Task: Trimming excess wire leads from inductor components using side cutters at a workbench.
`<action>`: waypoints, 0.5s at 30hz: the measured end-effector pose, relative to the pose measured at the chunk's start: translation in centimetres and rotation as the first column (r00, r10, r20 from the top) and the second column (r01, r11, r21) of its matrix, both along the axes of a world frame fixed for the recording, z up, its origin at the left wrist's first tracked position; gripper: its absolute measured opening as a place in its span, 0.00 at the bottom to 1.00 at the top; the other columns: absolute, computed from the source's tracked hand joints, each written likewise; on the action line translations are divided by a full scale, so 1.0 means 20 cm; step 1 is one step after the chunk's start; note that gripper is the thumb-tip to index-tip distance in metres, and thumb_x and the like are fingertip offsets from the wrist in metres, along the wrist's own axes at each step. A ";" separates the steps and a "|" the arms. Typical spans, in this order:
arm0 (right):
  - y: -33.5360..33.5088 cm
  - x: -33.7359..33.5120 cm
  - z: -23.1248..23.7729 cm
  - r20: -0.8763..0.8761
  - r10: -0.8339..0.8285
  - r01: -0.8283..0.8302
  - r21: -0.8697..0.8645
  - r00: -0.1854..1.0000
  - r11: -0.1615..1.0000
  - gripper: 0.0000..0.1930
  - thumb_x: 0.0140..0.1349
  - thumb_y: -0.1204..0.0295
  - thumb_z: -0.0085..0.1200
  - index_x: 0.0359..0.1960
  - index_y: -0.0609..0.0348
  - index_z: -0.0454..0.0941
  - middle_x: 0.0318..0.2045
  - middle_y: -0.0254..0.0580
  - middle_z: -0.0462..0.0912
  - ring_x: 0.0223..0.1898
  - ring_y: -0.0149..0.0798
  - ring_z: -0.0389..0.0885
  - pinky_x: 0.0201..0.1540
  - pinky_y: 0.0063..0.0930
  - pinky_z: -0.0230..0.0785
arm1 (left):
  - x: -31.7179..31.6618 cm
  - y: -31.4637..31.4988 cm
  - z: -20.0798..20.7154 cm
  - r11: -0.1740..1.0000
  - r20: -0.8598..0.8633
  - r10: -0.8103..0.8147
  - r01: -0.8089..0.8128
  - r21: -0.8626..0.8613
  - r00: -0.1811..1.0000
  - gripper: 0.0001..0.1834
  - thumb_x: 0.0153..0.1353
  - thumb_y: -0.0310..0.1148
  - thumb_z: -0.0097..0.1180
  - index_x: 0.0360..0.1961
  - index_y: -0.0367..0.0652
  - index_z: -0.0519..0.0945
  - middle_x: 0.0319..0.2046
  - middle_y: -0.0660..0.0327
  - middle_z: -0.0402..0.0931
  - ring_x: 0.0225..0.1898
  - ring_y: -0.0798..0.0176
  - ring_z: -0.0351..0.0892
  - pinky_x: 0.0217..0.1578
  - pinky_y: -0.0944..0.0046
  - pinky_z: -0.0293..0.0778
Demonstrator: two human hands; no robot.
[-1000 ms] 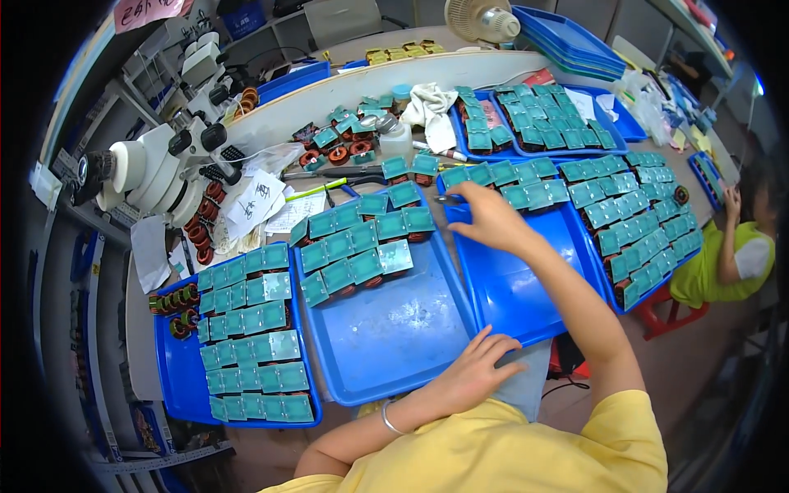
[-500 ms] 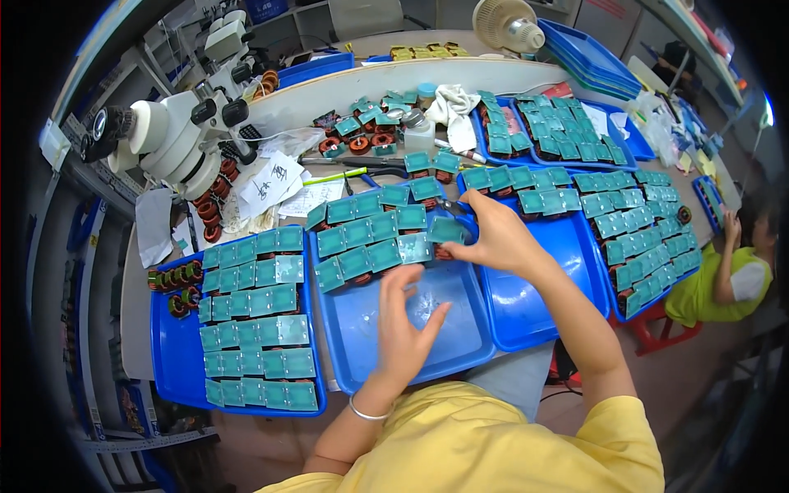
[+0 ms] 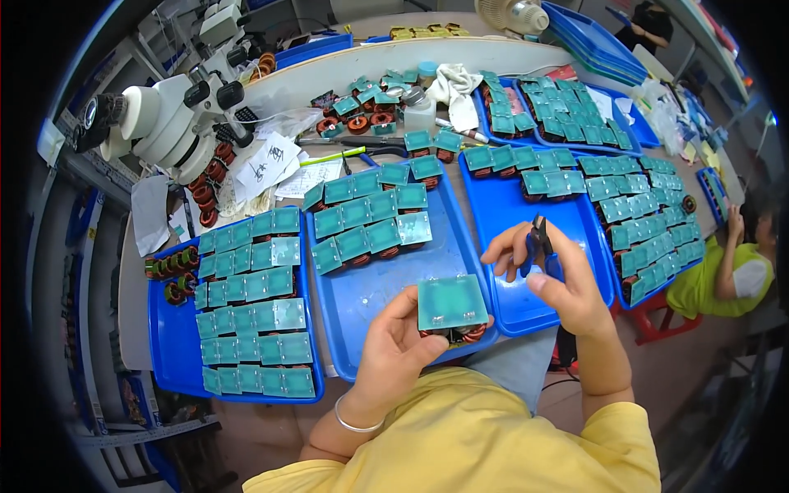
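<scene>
A green board (image 3: 451,301) with copper coils beneath is gripped in the left hand (image 3: 394,349) over the middle tray (image 3: 362,300). Blue-handled cutters (image 3: 538,246) are clasped in the right hand (image 3: 567,283). Many boards are already laid in rows; the middle tray is judged half filled.

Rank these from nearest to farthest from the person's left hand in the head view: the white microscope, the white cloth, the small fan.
From the left hand:
1. White microscope, far left.
2. White cloth, centre back.
3. Small fan, top edge, right of centre.
</scene>
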State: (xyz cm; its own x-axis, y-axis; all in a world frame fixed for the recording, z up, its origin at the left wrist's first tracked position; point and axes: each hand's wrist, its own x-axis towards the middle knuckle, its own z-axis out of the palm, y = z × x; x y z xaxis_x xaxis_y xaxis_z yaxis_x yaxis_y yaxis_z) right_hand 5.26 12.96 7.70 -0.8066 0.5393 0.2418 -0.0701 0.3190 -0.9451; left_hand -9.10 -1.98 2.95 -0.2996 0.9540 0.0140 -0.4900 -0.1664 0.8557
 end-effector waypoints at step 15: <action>-0.09 -0.02 0.01 -0.030 0.158 -0.160 -0.152 0.987 0.975 0.27 0.35 0.68 0.71 0.32 0.57 0.63 0.40 0.52 0.77 0.33 0.31 0.68 0.40 0.24 0.62 | 0.06 -0.03 0.00 0.961 0.199 -0.245 0.211 0.177 0.949 0.33 0.56 0.33 0.59 0.59 0.35 0.57 0.53 0.54 0.64 0.55 0.58 0.67 0.53 0.59 0.66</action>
State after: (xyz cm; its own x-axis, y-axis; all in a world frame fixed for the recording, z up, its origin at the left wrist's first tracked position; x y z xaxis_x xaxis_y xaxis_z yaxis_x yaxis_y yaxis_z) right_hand 4.93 11.20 8.00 -0.8814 0.4363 0.1812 -0.1256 0.1533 -0.9802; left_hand -7.94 -2.64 2.98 -0.0862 0.9887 0.1223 -0.7010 -0.1474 0.6977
